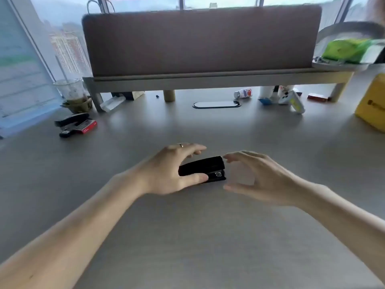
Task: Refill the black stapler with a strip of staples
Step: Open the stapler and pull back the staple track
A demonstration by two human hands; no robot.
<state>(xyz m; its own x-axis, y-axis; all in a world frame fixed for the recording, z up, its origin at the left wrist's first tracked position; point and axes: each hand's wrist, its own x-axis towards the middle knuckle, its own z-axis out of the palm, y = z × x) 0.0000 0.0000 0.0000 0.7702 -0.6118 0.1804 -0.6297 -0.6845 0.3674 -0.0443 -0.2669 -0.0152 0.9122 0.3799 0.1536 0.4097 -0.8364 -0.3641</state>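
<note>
The black stapler [208, 166] lies closed on the grey table [187, 236], in the middle of the view. My left hand [173, 170] grips its left end, thumb on the near side and fingers over the far side. My right hand [258, 178] hovers just right of the stapler's front end, fingers and thumb spread apart, holding nothing. At the far left lie a second black stapler [70, 119] and a red staple box [87, 126]. No loose staple strip is visible.
A raised shelf with a brown panel [200, 42] stands across the back. A plastic cup [71, 90] is at the back left. A yellow box [373, 107] sits at the right edge. Small bottles and a white tube [295, 103] lie under the shelf.
</note>
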